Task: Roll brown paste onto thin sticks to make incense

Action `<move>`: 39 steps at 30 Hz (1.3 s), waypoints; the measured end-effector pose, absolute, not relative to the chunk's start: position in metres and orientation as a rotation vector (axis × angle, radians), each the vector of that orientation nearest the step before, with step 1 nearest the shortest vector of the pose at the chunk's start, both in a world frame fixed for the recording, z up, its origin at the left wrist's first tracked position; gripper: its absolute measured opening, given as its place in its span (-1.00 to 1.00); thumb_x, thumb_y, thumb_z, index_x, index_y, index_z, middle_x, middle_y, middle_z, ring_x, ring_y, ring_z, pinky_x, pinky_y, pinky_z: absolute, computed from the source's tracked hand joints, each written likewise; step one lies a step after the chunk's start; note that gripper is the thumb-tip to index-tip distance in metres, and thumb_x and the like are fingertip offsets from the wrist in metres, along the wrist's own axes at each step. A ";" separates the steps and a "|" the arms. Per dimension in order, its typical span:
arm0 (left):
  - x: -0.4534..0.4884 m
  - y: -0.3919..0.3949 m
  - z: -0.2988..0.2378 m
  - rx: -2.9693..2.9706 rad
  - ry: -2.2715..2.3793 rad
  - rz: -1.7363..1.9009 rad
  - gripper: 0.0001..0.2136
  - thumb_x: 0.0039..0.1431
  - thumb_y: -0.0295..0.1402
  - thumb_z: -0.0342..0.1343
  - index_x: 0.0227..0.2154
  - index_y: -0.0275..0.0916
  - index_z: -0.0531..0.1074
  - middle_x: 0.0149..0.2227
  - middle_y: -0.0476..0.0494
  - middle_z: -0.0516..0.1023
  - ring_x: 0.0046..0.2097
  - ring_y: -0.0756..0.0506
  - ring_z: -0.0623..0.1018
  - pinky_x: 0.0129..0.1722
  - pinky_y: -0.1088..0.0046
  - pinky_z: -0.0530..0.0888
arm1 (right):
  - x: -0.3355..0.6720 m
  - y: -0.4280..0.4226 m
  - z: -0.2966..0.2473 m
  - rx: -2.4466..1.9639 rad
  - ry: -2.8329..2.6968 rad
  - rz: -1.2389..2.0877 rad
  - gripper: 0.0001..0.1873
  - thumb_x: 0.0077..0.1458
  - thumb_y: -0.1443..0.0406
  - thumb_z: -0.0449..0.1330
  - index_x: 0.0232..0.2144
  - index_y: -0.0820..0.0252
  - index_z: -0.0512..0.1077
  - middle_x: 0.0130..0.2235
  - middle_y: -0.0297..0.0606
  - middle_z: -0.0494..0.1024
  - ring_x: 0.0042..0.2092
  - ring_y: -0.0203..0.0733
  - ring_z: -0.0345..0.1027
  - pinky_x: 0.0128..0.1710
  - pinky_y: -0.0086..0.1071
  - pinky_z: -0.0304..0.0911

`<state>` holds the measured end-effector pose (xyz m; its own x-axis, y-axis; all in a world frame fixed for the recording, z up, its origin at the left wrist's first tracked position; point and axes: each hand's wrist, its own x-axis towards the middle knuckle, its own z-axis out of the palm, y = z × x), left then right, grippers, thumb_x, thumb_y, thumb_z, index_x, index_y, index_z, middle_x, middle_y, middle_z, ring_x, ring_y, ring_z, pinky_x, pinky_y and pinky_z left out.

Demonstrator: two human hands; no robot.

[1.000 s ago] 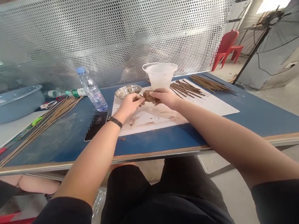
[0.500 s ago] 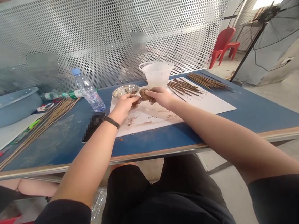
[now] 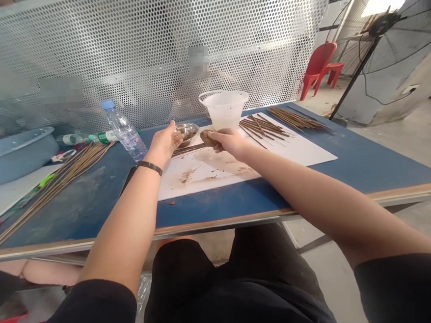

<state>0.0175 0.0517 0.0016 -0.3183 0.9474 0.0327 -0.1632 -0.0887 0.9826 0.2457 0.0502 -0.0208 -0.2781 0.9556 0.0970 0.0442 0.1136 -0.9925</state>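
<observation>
My right hand (image 3: pixel 231 141) is closed on a brown lump of clay-like paste (image 3: pixel 208 138), held over the stained white board (image 3: pixel 216 173). To its left, my left hand (image 3: pixel 165 144) is open with the thumb raised and nothing visible in it; a dark band circles that wrist. Just beyond my left fingers is a shiny metal bowl (image 3: pixel 190 129), partly hidden by the hand. Thin brown sticks (image 3: pixel 189 150) lie on the board between the hands. Further right on the board rest several brown-coated sticks (image 3: pixel 263 127).
Behind my right hand stands a white plastic tub (image 3: pixel 225 106). A water bottle (image 3: pixel 125 133) and a long bundle of thin sticks (image 3: pixel 60 184) are at left, near a blue basin (image 3: pixel 13 153). More sticks (image 3: pixel 299 119) lie at right. A perforated metal screen (image 3: pixel 149 53) borders the table's back.
My left hand has moved left and opened, away from the lump. Thin sticks on the board now show between the hands. My right hand still holds the lump in nearly the same place.
</observation>
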 end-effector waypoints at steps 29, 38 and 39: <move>0.043 0.021 -0.002 0.605 0.918 1.209 -0.76 0.36 -0.16 0.16 -0.32 -0.22 0.45 -0.47 -0.14 0.52 -0.49 -0.06 0.56 -0.64 0.53 0.27 | 0.262 0.099 -0.038 -1.425 -2.424 0.007 -0.74 0.27 0.34 0.18 -0.09 0.28 0.62 0.01 0.04 0.65 0.04 0.12 0.47 0.00 -0.22 0.28; 0.049 0.017 0.006 0.570 0.998 1.346 -0.82 0.33 -0.25 0.17 -0.32 -0.25 0.46 -0.50 -0.11 0.54 -0.54 -0.01 0.53 -0.69 0.57 0.18 | 0.262 0.112 -0.042 -1.422 -2.597 -0.110 -0.72 0.27 0.36 0.15 -0.08 0.30 0.63 0.02 0.08 0.60 0.07 0.16 0.39 0.04 -0.21 0.22; 0.050 0.017 0.006 0.580 1.018 1.342 -0.82 0.34 -0.25 0.16 -0.33 -0.25 0.46 -0.51 -0.11 0.54 -0.54 -0.01 0.53 -0.69 0.56 0.18 | 0.263 0.113 -0.043 -1.397 -2.615 -0.120 -0.72 0.26 0.37 0.15 -0.08 0.29 0.62 0.02 0.07 0.59 0.07 0.16 0.38 0.04 -0.20 0.21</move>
